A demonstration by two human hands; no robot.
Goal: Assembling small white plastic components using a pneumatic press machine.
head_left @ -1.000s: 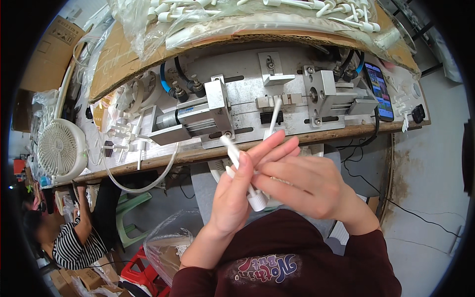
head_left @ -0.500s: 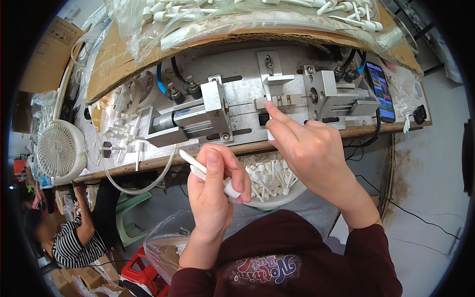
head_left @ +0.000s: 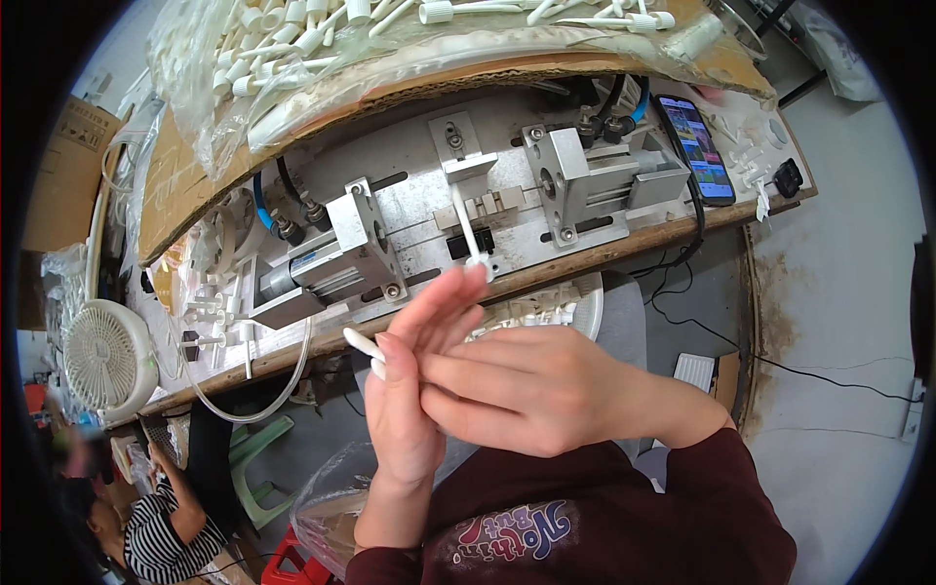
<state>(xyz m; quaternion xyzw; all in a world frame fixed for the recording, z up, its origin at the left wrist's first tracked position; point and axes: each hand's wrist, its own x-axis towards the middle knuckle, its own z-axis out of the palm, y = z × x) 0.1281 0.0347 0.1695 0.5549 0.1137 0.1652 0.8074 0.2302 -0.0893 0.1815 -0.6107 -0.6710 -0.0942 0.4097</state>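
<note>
My left hand [head_left: 405, 400] is raised in front of the bench with its thumb pressed over white plastic sticks [head_left: 362, 343]; two rounded tips poke out beside the thumb. My right hand [head_left: 536, 390] reaches across to the left palm, fingers bent and pressed together there. Its fingertips are partly hidden, so what they pinch cannot be made out. Just beyond the left fingertips, a white capped stick [head_left: 464, 219] lies in the metal clamping fixture [head_left: 492, 203], its cap end toward me. On either side of it stand the left pneumatic cylinder [head_left: 336, 258] and the right one [head_left: 595, 185].
Below the bench edge, a white basket [head_left: 597, 302] holds many capped sticks. More capped sticks [head_left: 283, 44] lie in plastic on the cardboard [head_left: 390, 109] above the fixture. A phone [head_left: 694, 151], a round fan [head_left: 109, 359] and a looping clear tube [head_left: 255, 417] are around. Another person [head_left: 171, 531] sits at lower left.
My right hand has left the stick in the fixture and moved to my left palm. The left fingers have straightened upward. The whole view has shifted and tilted.
</note>
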